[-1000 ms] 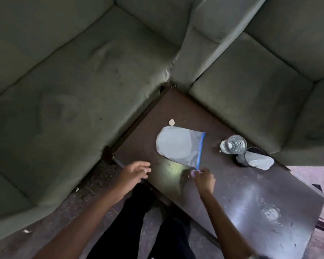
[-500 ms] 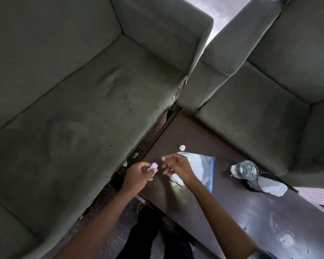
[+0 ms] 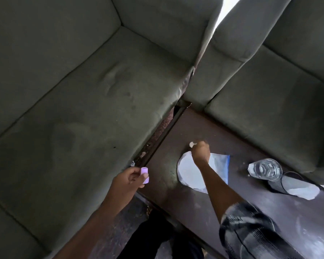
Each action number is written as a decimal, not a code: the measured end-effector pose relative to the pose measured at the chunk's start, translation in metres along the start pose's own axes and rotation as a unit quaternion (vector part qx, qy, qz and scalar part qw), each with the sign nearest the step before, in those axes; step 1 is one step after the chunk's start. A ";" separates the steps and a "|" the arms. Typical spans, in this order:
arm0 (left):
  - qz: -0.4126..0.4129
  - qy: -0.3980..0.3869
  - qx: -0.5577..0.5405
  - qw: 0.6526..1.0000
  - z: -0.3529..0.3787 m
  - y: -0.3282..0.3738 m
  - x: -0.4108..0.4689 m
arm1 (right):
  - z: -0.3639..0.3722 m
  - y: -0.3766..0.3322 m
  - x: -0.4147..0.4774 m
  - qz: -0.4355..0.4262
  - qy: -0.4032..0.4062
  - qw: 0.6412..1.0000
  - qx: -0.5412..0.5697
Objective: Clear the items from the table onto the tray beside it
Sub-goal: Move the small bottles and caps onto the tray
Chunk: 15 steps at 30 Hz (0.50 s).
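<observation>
Over the dark table [image 3: 195,128], right hand [image 3: 200,153] pinches a pale disc [image 3: 191,144]; left hand [image 3: 127,179] pinches a lilac cylinder [image 3: 145,175]

A lilac cylinder [image 3: 144,175] is pinched in the left hand [image 3: 128,179] beside the bench [image 3: 195,126], where a zip bag [image 3: 218,165] lies flat, a glass [image 3: 265,169] stands and a dark cup [image 3: 282,182] lies tipped.

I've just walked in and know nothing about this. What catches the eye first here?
The left hand holds a small lilac cylinder beside the green sofa, at the dark table's edge. The right hand reaches across a clear bag with a blue edge to a small pale disc; a drinking glass stands further right.
</observation>
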<state>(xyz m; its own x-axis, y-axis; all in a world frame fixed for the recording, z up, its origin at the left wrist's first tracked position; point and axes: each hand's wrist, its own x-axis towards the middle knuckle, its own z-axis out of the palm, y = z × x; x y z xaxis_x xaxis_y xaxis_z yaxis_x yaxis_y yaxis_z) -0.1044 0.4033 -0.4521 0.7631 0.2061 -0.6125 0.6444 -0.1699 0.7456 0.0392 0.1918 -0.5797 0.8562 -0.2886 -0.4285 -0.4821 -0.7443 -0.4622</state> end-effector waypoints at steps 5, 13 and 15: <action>0.035 -0.040 -0.005 0.999 0.006 0.036 -0.012 | -0.063 -0.008 -0.077 0.062 0.029 0.973 0.221; 0.106 -0.156 0.056 0.980 0.058 0.093 -0.055 | -0.171 0.041 -0.218 0.071 0.086 0.919 0.379; 0.124 -0.183 0.073 0.973 0.077 0.099 -0.075 | -0.192 0.059 -0.245 0.064 0.108 0.908 0.399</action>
<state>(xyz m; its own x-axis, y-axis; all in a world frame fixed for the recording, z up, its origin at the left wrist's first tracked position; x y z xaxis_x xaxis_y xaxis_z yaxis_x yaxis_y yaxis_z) -0.0942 0.2971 -0.3519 0.8456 -0.2106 -0.4906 0.4177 -0.3112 0.8536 -0.1632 0.1031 -0.3532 0.7584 -0.5179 -0.3957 -0.4871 -0.0471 -0.8721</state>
